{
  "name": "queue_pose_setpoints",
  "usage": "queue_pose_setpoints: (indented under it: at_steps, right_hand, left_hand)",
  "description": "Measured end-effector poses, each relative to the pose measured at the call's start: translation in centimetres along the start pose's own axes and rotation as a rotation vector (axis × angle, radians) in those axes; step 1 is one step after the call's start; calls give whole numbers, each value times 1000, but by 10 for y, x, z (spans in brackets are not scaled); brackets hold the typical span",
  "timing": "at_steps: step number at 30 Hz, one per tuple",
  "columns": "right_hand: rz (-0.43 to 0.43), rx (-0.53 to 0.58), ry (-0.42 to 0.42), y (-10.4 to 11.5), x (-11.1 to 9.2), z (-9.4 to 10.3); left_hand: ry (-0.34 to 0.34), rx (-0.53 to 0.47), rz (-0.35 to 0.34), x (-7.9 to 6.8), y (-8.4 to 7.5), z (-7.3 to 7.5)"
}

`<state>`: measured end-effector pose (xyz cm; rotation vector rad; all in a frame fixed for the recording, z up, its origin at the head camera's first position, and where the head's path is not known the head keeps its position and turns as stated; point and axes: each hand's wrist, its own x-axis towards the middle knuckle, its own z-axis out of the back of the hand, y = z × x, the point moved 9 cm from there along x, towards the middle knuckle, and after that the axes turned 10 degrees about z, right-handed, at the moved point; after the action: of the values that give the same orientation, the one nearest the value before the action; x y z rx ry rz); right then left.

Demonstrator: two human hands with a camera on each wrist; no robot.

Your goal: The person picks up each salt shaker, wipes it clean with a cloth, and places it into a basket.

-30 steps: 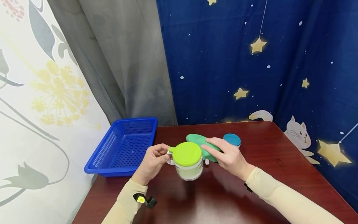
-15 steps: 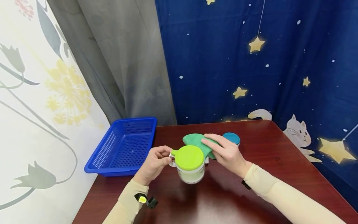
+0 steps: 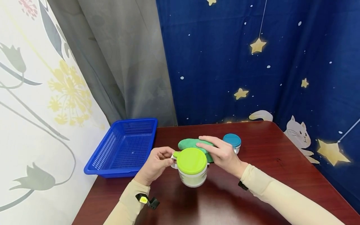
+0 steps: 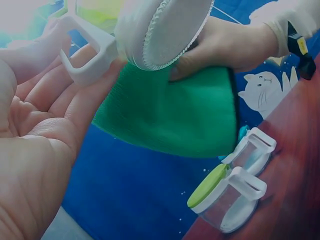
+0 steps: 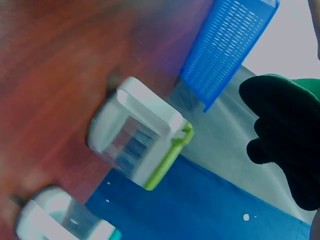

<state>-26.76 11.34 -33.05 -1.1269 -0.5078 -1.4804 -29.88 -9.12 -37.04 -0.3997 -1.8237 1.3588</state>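
Observation:
A clear seasoning jar with a lime-green lid [image 3: 192, 161] hangs above the table, slightly tilted. My left hand [image 3: 156, 164] pinches its white handle [image 4: 90, 52] between thumb and fingers. On the jar's far right side my right hand [image 3: 223, 154] holds a green cloth [image 3: 187, 143] with its fingers spread over it. The left wrist view shows the jar's ridged base [image 4: 172, 35] and the right thumb gripping the cloth from below. In the right wrist view the cloth [image 5: 295, 130] is dark and the right hand is mostly hidden.
A jar with a teal lid [image 3: 232, 139] stands on the red-brown table [image 3: 261, 147] at back right. Beside it stands another green-lidded jar [image 4: 222, 197], hidden in the head view. A blue basket [image 3: 153, 140] sits at left. Curtains hang behind the table.
The cloth and my right hand have slid left along the jar's far side. The jar and my left hand have shifted slightly right and nearer. More of the teal-lidded jar shows.

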Motion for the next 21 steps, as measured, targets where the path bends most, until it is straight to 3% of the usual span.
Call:
queue_pose_setpoints:
  at_steps: [5,10,16,21]
  right_hand:
    - [-37,63,19,4,-15,-7]
    - [-225,141,-81,-8,-24,2]
    - [-422,126,-155,-14,-26,16]
    - [-553,115,-166,-8,-24,21]
  left_hand:
    - [-57,9,-6,-1,-2,6]
    - [-188,23,-8,-2,-2,16]
    - [-381,84,0,-4,-2,25]
    - [-413,157,53,-4,2,14]
